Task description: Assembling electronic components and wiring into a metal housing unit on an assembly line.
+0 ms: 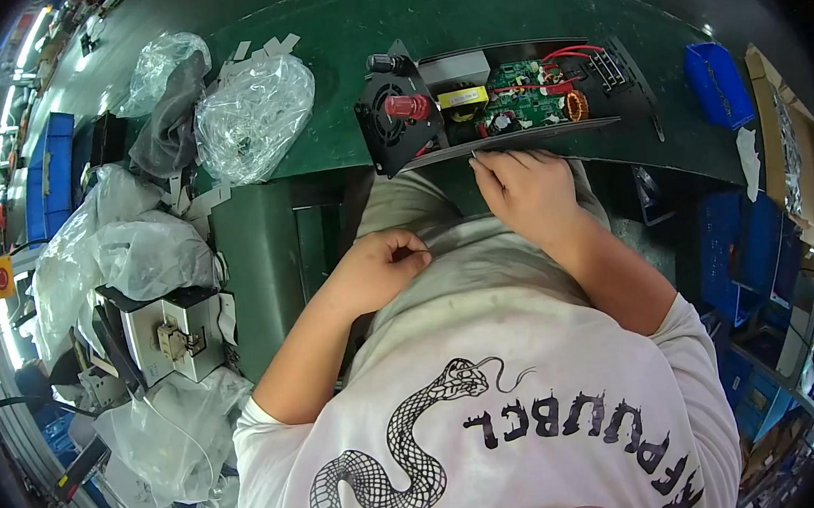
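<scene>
An open electronic device with a black metal housing (551, 132) lies at the front edge of the green table. Inside it show a green circuit board (517, 78), a yellow-wrapped transformer (464, 99), a copper coil (576, 105) and red wires (571, 50). Its left end panel (387, 140) carries a fan grille, a red terminal knob (408, 108) and a black one (384, 62). My right hand (529, 190) is at the housing's near edge, fingers bent and closed; what they hold is hidden. Over my lap, my left hand (384, 268) is curled closed, its inside hidden.
Clear plastic bags (255, 122) and a grey cloth (173, 120) lie left on the table (334, 28). Blue bins stand at the left (50, 179) and right (719, 86), with a cardboard box (784, 139) beyond. A silver metal case (177, 337) sits lower left among bags.
</scene>
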Tool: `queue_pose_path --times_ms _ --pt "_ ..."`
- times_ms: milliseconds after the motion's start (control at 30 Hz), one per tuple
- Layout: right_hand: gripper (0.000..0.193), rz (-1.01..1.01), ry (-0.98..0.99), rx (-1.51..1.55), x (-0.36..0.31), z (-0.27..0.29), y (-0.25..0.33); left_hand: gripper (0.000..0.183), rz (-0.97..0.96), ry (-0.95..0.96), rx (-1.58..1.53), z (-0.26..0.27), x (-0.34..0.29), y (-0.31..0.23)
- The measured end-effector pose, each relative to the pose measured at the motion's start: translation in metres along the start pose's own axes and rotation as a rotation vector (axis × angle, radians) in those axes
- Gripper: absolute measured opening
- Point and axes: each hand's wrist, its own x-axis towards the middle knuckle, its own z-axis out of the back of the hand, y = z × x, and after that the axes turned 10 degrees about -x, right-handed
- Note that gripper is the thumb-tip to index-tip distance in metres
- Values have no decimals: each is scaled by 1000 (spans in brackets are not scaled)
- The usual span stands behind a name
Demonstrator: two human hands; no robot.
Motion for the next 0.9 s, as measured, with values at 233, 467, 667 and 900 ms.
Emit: queue_pose_path --times_ms 233,467,667,900 --pt "9 40 13 -52 3 -2 1 11 0 -16 20 4 2 -1" --pt "9 28 20 -44 6 -2 -1 13 -21 -27 65 4 2 -9" --pt "14 35 71 -84 4 3 2 14 -71 -55 149 2 0 3" --pt "16 74 55 -222 11 11 4 16 -9 -144 206 4 -4 -4"
